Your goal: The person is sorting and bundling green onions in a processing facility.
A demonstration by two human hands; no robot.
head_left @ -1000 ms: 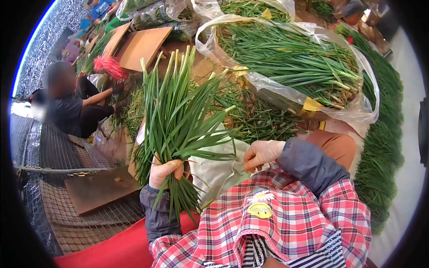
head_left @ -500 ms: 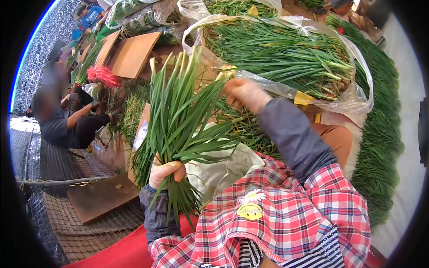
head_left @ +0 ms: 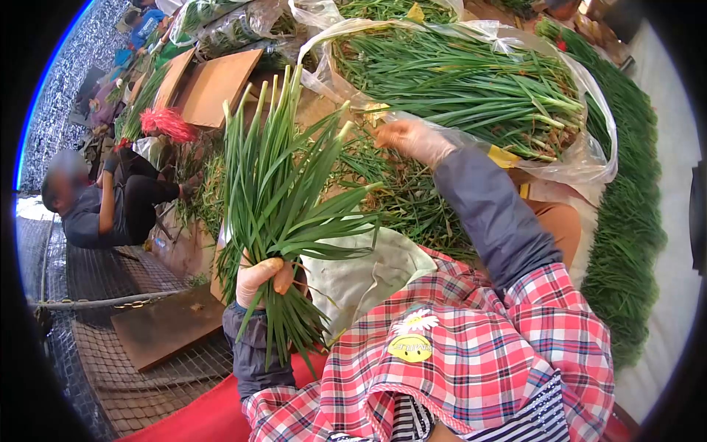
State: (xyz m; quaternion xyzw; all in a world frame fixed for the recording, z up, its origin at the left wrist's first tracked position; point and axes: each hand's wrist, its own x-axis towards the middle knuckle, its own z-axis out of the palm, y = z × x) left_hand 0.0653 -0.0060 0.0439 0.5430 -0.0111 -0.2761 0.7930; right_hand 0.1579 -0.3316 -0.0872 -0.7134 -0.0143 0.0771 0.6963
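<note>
Gathering step is judged in hand: chive bunch (head_left: 276, 191) is gripped by the closed left hand (head_left: 258, 278); right hand (head_left: 409, 140) is curled above loose chives (head_left: 398, 202), contents indiscernible; next, 1 firm pinch is required.

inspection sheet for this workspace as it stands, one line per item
surface: loose chives heap covers the work area ahead; white sack lies nearer the body.
job's things: bunch of chives, pale cut ends up; plastic bag full of chives.
clutter: cardboard boards, red ties, brown board.
hands: left hand grips the bunch low down; right hand is stretched out at the bag's near edge, grip unclear.
cables: nothing seen.
surroundings: seated person at left, wire mesh floor, row of chives at right.
</note>
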